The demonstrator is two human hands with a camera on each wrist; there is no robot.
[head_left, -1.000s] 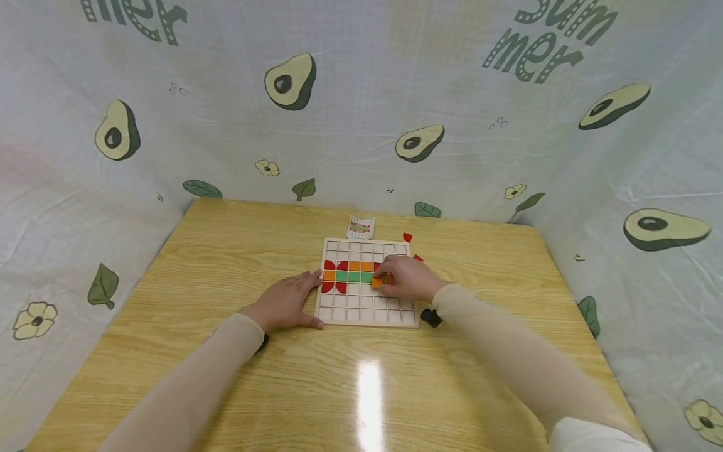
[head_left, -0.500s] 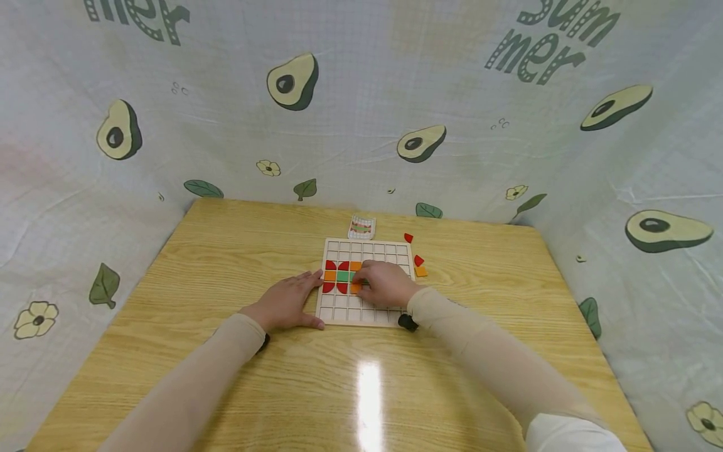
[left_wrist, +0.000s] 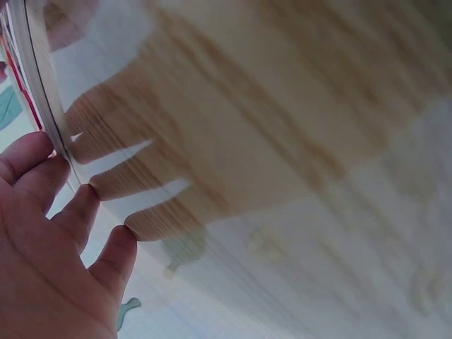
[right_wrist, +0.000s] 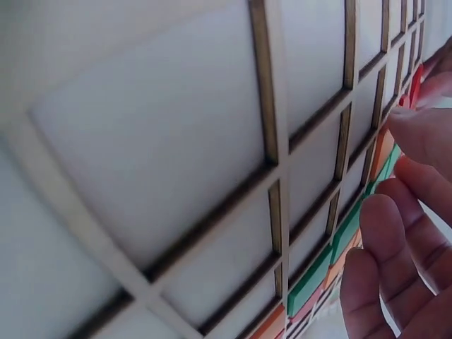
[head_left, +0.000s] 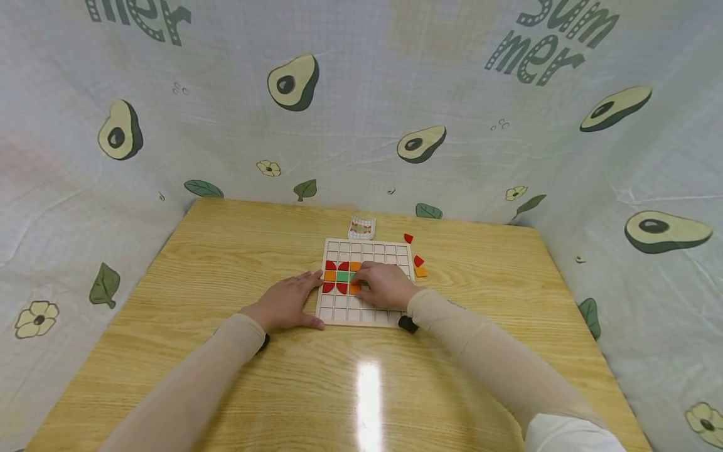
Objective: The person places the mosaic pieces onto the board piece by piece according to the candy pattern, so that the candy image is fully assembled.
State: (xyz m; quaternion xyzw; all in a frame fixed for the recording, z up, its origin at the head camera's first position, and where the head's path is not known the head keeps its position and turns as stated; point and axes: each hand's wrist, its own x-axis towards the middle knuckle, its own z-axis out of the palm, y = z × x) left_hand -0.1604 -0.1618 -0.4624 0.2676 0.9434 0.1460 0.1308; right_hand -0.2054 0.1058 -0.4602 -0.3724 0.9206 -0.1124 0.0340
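Observation:
A pale wooden grid board (head_left: 333, 314) lies on the table with coloured tiles in its cells. My left hand (head_left: 282, 301) rests at the board's left edge, and the left wrist view has its fingertips (left_wrist: 113, 251) against that edge. Over the middle of the board, my right hand (head_left: 390, 285) pinches an orange square tile (head_left: 354, 289) at a cell below the green row. In the right wrist view, the orange tile (right_wrist: 383, 147) shows by the thumb. Red quarter-round tiles (head_left: 329, 288) and a green tile (head_left: 342, 276) sit to the left; the hand hides other tiles.
A small pattern card (head_left: 361, 228) lies behind the board. Right of the board are two loose red pieces (head_left: 418, 260) and an orange square (head_left: 420, 272). A cloth printed with avocados (head_left: 294, 81) hangs around the table (head_left: 254, 389).
My right hand has moved left across the board with the orange tile, bringing it below the green row; over the last half second it barely shifts. The left hand stays put.

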